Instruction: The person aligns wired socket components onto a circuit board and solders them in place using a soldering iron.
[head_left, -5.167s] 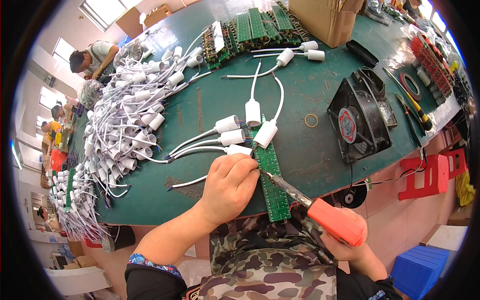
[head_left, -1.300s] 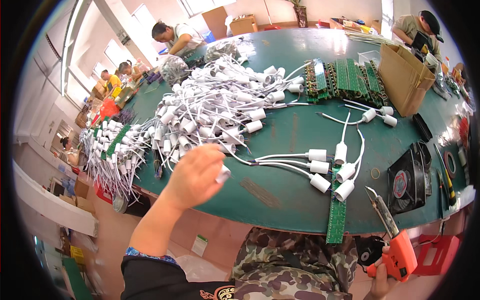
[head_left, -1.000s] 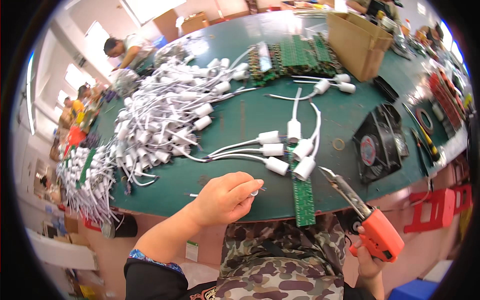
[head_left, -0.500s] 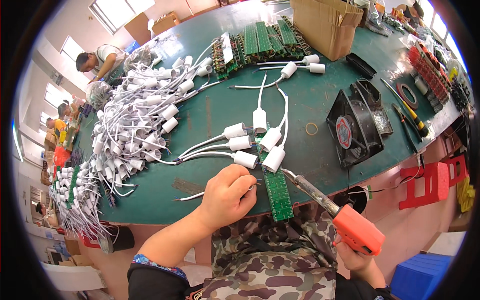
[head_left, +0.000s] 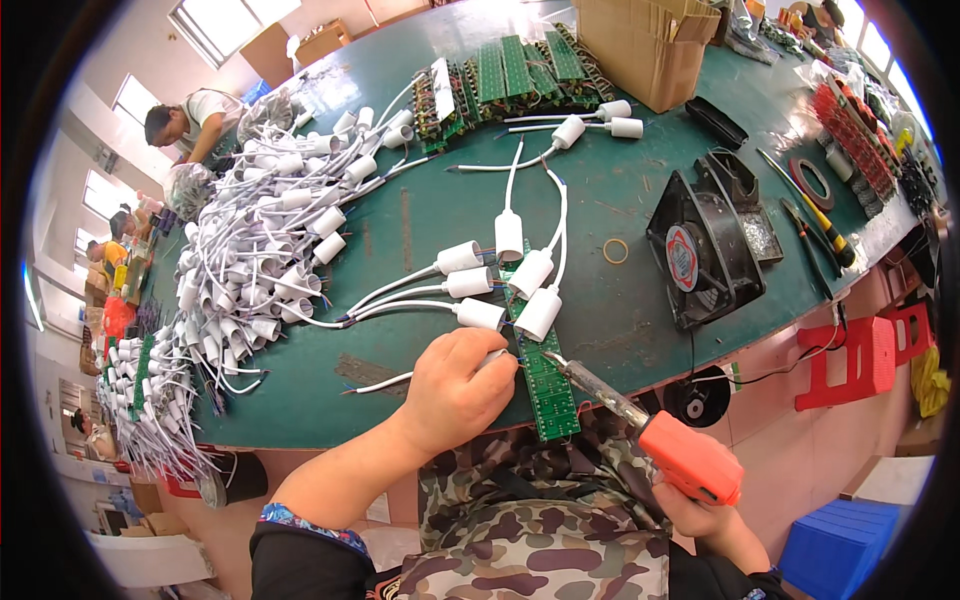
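My left hand (head_left: 455, 388) is closed round a white lamp socket (head_left: 492, 357), mostly hidden in the fingers. Its white cable (head_left: 383, 384) comes out to the left, and thin wires at its front reach the left edge of a long green circuit board (head_left: 553, 400). In my right hand (head_left: 697, 512) is a soldering gun (head_left: 688, 455) with an orange handle. Its tip is over the board just right of my left fingers; whether it touches cannot be seen. Several white sockets, such as one front socket (head_left: 539, 313), lie over the board's far part with wires toward it.
A big heap of white sockets (head_left: 290, 215) covers the table's left side. Finished-looking green boards (head_left: 505, 75) and a cardboard box (head_left: 645, 50) stand at the back. To the right are a black fan (head_left: 690, 250), pliers (head_left: 806, 245), a screwdriver (head_left: 835, 235) and a tape roll (head_left: 811, 184).
The soldering gun has moved left, bringing its tip over the board beside my left fingers. My left hand has turned the socket's wires closer to the board. The whole view has shifted slightly.
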